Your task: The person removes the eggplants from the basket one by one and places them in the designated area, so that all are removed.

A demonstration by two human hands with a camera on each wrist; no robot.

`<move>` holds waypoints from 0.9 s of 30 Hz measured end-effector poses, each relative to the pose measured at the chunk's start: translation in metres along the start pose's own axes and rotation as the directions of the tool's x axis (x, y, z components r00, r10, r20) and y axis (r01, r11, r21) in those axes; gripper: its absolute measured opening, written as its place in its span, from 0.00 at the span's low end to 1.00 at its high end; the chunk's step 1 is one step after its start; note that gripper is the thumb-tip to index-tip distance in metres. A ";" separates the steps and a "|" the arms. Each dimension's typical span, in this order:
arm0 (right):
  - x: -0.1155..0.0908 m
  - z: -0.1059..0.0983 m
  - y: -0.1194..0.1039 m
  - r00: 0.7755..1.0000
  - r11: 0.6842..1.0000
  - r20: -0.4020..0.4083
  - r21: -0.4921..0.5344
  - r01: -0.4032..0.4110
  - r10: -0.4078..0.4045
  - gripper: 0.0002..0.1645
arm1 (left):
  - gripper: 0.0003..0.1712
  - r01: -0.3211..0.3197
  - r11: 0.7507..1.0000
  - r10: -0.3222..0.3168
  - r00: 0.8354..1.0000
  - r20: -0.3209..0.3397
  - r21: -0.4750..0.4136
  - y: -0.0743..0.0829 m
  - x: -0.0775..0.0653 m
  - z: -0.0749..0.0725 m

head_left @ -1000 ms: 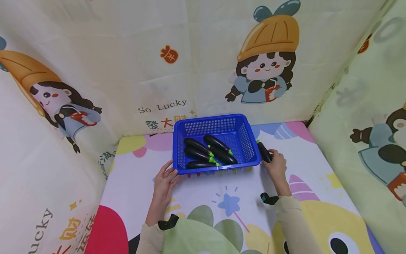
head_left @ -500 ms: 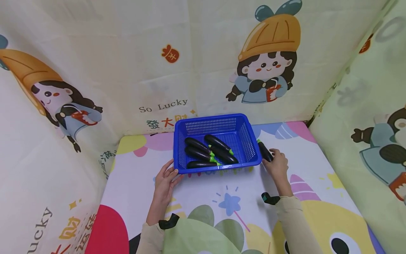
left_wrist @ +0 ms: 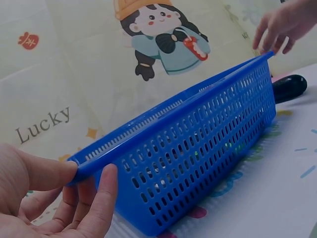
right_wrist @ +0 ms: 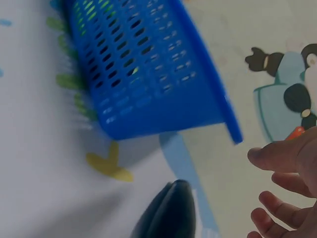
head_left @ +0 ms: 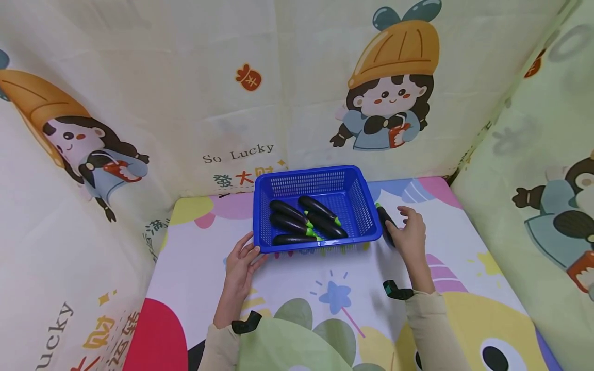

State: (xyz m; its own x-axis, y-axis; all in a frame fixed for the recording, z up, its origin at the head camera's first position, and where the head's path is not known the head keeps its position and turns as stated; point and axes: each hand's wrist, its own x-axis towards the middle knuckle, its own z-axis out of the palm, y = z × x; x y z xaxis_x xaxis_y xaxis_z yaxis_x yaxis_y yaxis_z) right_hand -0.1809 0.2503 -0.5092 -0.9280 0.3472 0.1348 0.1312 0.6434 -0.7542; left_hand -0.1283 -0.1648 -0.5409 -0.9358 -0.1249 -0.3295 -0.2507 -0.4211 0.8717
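Observation:
A blue plastic basket [head_left: 347, 207] with slotted walls stands at the far middle of the table, several dark eggplants [head_left: 290, 224] with green stems lying inside. At its near left corner my left hand [head_left: 239, 270] grips the rim, thumb on top and fingers underneath, as the left wrist view shows. One more eggplant [head_left: 385, 219] lies on the table along the basket's right side, its rounded end toward me. My right hand [head_left: 411, 237] hovers over that end, thumb and fingers spread apart with nothing between them. In the right wrist view the dark eggplant [right_wrist: 171, 213] appears below the fingers.
A patterned cloth [head_left: 306, 278] covers the table. Printed curtains hang as a back wall [head_left: 301, 103] close behind the basket and along both sides. A black camera mount sits on each wrist.
My right hand has let go of the eggplant beside the basket and drawn slightly right, its fingers spreading. The eggplant's near end has come down toward the table. My left hand stays put.

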 end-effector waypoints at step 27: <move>-0.007 0.023 -0.054 0.889 0.973 0.400 0.034 0.226 -0.221 0.29 | 0.33 -0.015 1.000 0.015 1.000 -0.001 0.017 -0.001 0.000 0.000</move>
State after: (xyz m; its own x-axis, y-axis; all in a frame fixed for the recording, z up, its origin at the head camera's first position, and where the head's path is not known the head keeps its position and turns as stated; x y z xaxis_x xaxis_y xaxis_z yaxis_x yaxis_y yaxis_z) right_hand -0.1895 0.1974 -0.4844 -0.9939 -0.1063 0.0290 -0.0941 0.6817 -0.7256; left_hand -0.1278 -0.1643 -0.5412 -0.9393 -0.1316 -0.3167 -0.2409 -0.4039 0.8825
